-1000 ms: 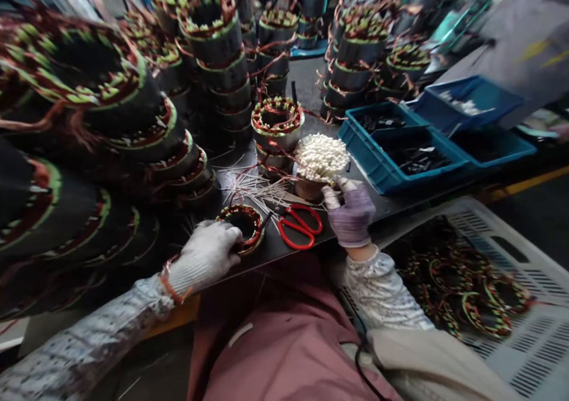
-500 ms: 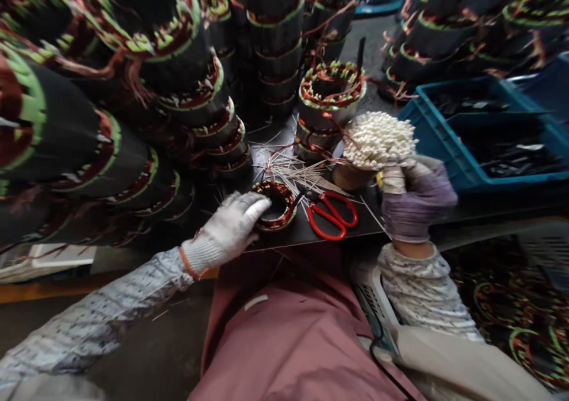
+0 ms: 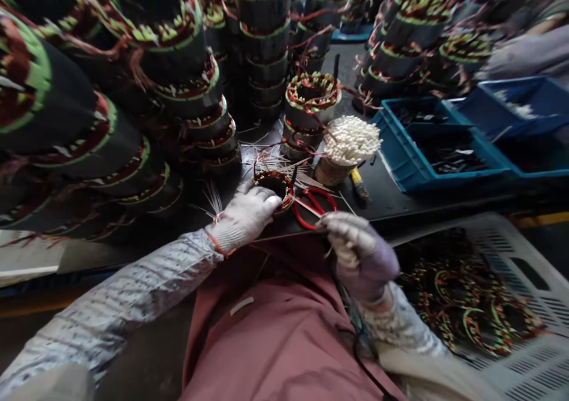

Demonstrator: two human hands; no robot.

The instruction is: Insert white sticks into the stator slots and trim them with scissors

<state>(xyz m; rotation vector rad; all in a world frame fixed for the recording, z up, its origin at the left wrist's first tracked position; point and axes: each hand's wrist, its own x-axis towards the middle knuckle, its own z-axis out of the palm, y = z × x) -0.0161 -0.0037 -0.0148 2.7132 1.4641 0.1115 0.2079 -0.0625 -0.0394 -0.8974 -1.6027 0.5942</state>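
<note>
My left hand (image 3: 249, 211), in a pale knitted glove, grips the near left side of a small wire-wound stator (image 3: 284, 183) at the table's front edge. The stator has dark red windings with light green insulation. My right hand (image 3: 362, 250), in a white and purple glove, is closed and pinches a thin white stick (image 3: 307, 205) that points left at the stator. Red-handled scissors (image 3: 332, 196) lie between the hands, partly under the stick. Behind them a thick bundle of white sticks (image 3: 351, 139) stands upright in a brown holder (image 3: 331, 172).
Stacked stators (image 3: 208, 108) rise on the left and at the back. Loose white sticks (image 3: 262, 159) litter the table by a short stator stack (image 3: 309, 114). Blue bins (image 3: 400, 152) and a yellow-handled tool (image 3: 358, 183) are right. A white crate (image 3: 528, 270) holds stators. A person's sleeve (image 3: 528, 54) shows far right.
My right hand has left the white bundle and come down left towards the stator, holding a thin white stick. My left hand stays on the stator. The camera view has turned right.
</note>
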